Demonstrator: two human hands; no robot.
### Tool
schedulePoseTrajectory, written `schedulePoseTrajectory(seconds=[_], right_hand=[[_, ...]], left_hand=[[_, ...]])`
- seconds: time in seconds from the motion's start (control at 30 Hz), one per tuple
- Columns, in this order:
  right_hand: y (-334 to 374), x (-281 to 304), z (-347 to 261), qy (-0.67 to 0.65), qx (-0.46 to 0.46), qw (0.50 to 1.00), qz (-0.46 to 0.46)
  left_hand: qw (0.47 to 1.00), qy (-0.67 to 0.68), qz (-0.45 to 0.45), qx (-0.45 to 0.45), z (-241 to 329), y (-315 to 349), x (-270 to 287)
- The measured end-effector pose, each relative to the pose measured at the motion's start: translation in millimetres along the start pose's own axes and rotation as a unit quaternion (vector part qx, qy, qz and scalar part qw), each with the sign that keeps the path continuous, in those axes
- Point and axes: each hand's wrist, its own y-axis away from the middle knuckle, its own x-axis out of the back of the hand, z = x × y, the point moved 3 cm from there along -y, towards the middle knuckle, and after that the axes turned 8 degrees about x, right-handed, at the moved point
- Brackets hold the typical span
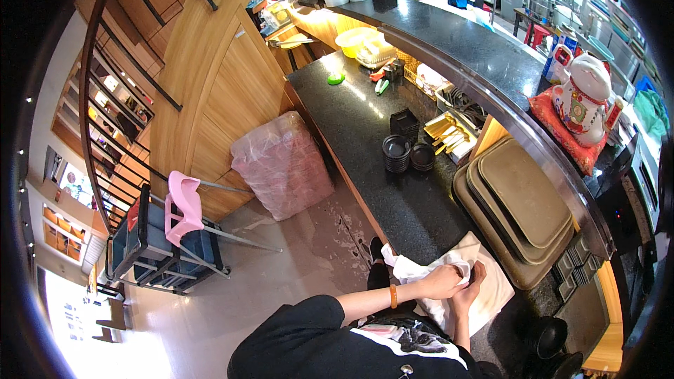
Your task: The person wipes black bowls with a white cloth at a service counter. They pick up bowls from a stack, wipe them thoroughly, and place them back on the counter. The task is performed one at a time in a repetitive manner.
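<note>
A white cloth (405, 267) is bunched up over the near end of the dark counter, its loose end hanging toward the counter's edge. My left hand (442, 282), with an amber bracelet at the wrist, is closed on this cloth. Cupped against it, my right hand (467, 295) also has its fingers curled round the cloth. Whether anything sits inside the cloth between the hands is hidden. Beneath both hands a cream cloth (497, 293) lies spread on the counter.
Stacked brown trays (523, 196) lie right of my hands. Farther up the counter (372, 196) stand small black bowls (397, 151) and a yellow-handled utensil bunch (447, 133). A white cat figurine (586, 91) sits on the ledge. On the floor are a wrapped pink bundle (282, 166) and a pink high chair (184, 200).
</note>
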Motion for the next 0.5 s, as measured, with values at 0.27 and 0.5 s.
schedulePoseTrajectory(seconds=[0.27,0.5], right_hand=[[-0.7,0.0,2.0,-0.012,0.001,1.000,0.012],[-1.1,4.7,-2.8,0.034,0.012,0.999,0.013]], left_hand=[[0.996,0.066,-0.055,0.023,-12.2,-7.0,14.2],[0.991,-0.111,-0.016,-0.069,-20.7,-2.7,-13.4]])
